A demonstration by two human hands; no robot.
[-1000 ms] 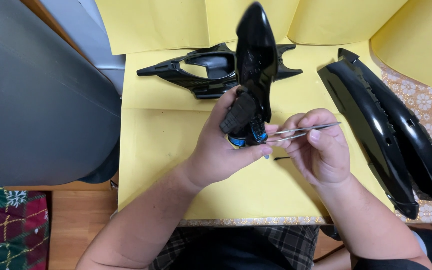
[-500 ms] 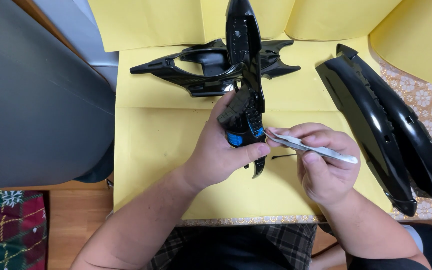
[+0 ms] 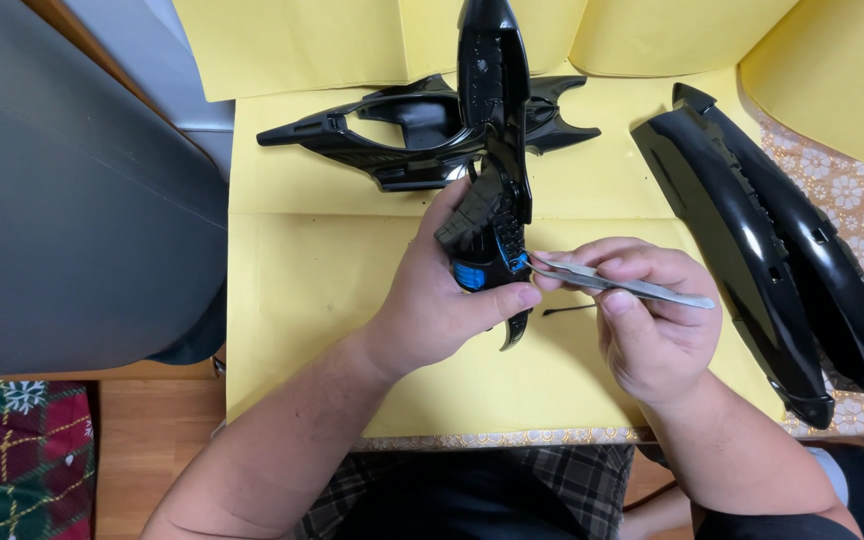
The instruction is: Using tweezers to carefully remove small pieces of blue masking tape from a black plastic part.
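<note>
Gripping a long glossy black plastic shell piece (image 3: 493,150) near its lower end, the left hand (image 3: 442,300) held it upright over the yellow paper sheet (image 3: 292,260). The right hand (image 3: 652,320) pinched slim silver metal tweezers (image 3: 617,283), tips at the piece's blue insert (image 3: 469,275). Further right, two curved black plastic panels (image 3: 752,240) lay side by side.

Materials and surface finish

Glossy black plastic: held part (image 3: 493,120), winged shell (image 3: 402,135), 2 long panels (image 3: 752,250). Tweezers (image 3: 622,284): smooth bright metal. Yellow sheets (image 3: 322,290): matt paper. Floor (image 3: 157,430): smooth wood.
</note>
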